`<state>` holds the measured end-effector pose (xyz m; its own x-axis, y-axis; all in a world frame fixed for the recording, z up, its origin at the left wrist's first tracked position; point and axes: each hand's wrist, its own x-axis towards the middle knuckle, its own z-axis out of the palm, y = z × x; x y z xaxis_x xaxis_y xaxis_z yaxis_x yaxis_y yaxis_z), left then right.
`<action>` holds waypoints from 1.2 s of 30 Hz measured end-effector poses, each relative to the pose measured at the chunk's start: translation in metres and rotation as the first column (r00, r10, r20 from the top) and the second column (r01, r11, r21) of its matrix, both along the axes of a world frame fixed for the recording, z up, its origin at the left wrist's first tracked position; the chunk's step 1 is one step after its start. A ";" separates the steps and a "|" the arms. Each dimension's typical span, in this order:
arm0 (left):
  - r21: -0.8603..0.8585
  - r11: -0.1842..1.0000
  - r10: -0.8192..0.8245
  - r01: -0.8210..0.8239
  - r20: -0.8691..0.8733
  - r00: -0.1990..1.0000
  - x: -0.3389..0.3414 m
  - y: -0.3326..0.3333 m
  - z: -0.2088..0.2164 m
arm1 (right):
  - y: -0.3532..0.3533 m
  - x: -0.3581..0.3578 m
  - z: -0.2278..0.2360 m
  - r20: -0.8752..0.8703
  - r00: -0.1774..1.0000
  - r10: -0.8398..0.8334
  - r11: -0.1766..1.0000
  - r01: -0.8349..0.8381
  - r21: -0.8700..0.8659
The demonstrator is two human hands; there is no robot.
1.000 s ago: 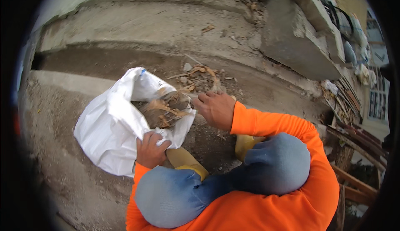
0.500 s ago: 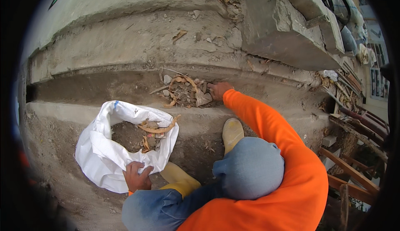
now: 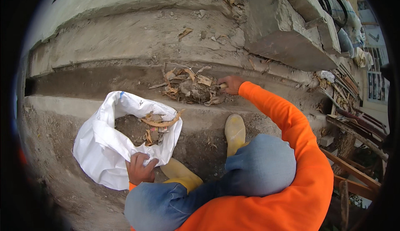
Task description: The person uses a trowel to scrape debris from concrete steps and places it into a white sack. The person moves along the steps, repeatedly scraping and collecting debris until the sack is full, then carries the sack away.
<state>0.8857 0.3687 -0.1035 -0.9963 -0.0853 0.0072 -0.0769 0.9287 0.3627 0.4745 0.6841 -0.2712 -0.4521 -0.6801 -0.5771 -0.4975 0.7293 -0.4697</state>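
My left hand [image 3: 141,168] is closed on the near rim of a white woven sack [image 3: 98,141], which stands with its mouth spread wide. Inside the sack lie dirt, dry leaves and a long curled tan strip [image 3: 160,123]. My right hand [image 3: 232,84] is closed around a short pale handle-like piece [image 3: 223,86] at the right end of a debris heap [image 3: 191,90]. Dry leaves, stones, soil and thin twigs make up this heap in a shallow concrete channel. What joins the pale piece, if anything, is hidden by the debris.
Beyond the channel [image 3: 83,81] rise concrete ledges with scattered stones and leaves. A large concrete block [image 3: 279,31] stands at the far right. Wooden planks [image 3: 352,168] and other scrap lie along the right side. My yellow boots [image 3: 234,132] are beside the sack.
My right hand has shifted a little right, and the pale piece now shows in its grip. Leaves and stones in the heap have been turned over. My left hand stays on the sack rim.
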 end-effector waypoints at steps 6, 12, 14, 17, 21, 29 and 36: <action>-0.016 1.000 -0.014 0.013 -0.063 0.998 0.004 -0.003 0.000 | -0.035 0.027 0.113 -0.144 0.985 0.095 0.995 -0.095 0.005; -0.038 0.998 0.038 -0.042 -0.108 0.993 0.010 -0.004 -0.006 | -0.106 0.126 0.195 -0.322 0.911 0.259 0.933 -0.322 -0.163; -0.073 0.997 0.027 -0.036 -0.119 0.993 0.009 -0.005 -0.008 | -0.124 0.153 0.197 -0.404 0.861 0.309 0.873 -0.425 -0.239; -0.028 0.998 0.056 -0.059 -0.108 0.993 0.011 -0.006 -0.006 | -0.125 0.153 0.183 -0.473 0.834 0.285 0.874 -0.428 -0.228; -0.020 0.996 0.085 -0.087 -0.072 0.994 0.024 -0.009 -0.002 | -0.092 0.082 0.132 -0.448 0.889 0.096 0.937 -0.232 -0.260; 0.105 0.988 0.124 -0.115 -0.084 0.989 0.031 -0.004 -0.009 | -0.105 0.031 -0.072 -0.556 0.831 0.020 1.000 -0.028 -0.007; 0.054 0.994 0.093 -0.091 -0.030 0.995 0.030 -0.008 -0.011 | -0.025 0.048 -0.063 -0.364 0.909 0.202 0.978 -0.206 0.029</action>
